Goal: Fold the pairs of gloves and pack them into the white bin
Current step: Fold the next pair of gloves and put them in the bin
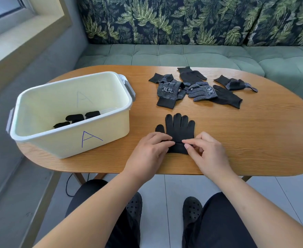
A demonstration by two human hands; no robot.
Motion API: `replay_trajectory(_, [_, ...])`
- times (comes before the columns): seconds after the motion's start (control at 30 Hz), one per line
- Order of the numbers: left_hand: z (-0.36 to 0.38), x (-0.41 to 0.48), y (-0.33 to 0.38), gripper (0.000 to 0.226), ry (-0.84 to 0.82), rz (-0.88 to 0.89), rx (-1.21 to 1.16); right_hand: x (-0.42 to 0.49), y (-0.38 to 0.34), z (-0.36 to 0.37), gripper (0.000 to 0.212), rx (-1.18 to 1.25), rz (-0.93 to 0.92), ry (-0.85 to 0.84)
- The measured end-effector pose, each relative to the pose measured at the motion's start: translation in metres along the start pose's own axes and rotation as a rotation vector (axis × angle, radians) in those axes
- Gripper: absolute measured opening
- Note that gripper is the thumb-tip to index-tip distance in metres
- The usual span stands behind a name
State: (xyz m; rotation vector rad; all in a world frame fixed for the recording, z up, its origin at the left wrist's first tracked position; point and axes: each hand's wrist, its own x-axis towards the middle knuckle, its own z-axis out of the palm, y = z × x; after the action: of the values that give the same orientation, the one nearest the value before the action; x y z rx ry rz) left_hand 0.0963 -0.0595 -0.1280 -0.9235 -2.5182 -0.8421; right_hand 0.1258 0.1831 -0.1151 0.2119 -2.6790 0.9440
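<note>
Head view: left hand, right hand pinch cuff of flat glove, probably a stacked pair, to start folding; white bin waits at 9 o'clock.

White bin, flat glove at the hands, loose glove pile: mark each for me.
white bin point(114, 136): head view, front wall.
flat glove point(180, 130): head view, palm area.
loose glove pile point(168, 90): head view, white-dotted fabric at left.

The gloves are black, some with white dots; the bin is cream-white with a blue A; the counter is orange-brown.
</note>
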Motion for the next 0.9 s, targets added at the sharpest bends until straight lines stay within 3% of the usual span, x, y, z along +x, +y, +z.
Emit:
replay_trajectory(0.4, [0.000,0.000,0.008,0.023,0.007,-0.026,0.073,-0.008,0.001,0.001,0.025,-0.173,-0.219,0.077])
replay_trajectory(0.53, [-0.001,0.000,0.009,0.023,0.029,-0.031,0.074,-0.008,0.003,0.003,0.036,-0.220,-0.212,0.066])
replay_trajectory(0.9, [-0.009,0.002,0.009,0.028,0.011,-0.170,-0.037,-0.007,0.004,0.003,0.030,-0.180,-0.226,0.090])
